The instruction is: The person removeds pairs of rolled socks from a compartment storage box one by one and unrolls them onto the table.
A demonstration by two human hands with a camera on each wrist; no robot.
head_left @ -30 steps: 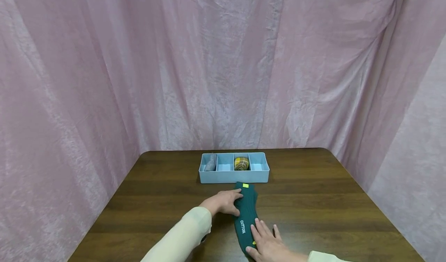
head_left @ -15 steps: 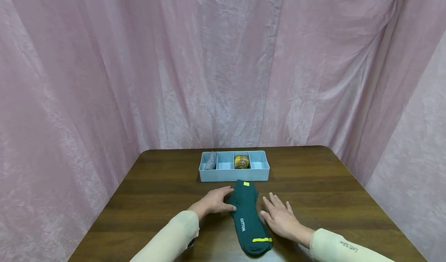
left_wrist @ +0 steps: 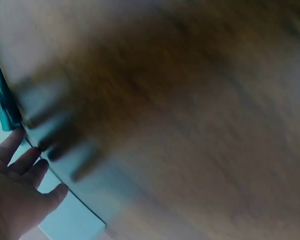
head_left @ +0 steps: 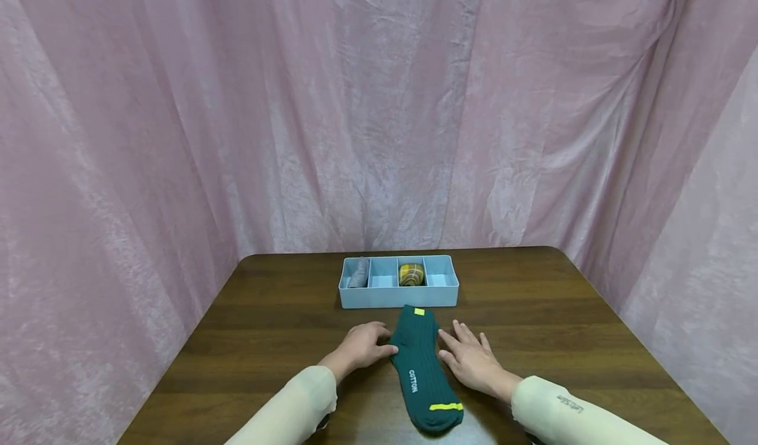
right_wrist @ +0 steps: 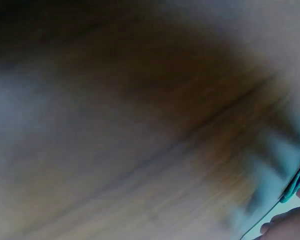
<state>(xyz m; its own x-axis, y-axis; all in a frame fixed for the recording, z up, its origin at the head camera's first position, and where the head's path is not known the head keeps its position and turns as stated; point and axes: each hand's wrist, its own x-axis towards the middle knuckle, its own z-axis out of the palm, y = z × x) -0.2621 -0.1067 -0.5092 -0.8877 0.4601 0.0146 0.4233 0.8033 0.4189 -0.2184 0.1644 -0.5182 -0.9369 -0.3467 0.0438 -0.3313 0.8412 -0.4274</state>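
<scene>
A dark green sock [head_left: 422, 366] with "COTTON" lettering, a yellow stripe at the toe and a small yellow patch at the cuff lies flat on the table; whether a second one lies under it I cannot tell. My left hand [head_left: 364, 345] is at its left side, fingers loosely bent, thumb at the sock's edge. On the other side my right hand [head_left: 470, 359] is spread, palm down, fingertips close to the edge. Neither hand grips anything. In the left wrist view, part of the green sock [left_wrist: 5, 95] shows beyond the fingers; in the right wrist view only a corner of the sock [right_wrist: 297, 182] appears.
Behind the sock stands a light blue divided box [head_left: 398, 297]. Its leftmost compartment contains a grey rolled bundle [head_left: 358, 274], and the third a yellow checked roll [head_left: 411, 275]. Pink curtains [head_left: 379, 116] hang behind the wooden table [head_left: 266, 326].
My right hand has lifted off the toe end and moved up to the sock's right side, uncovering the yellow stripe. My left hand has drawn back left from the cuff. The sock's toe end lies wider.
</scene>
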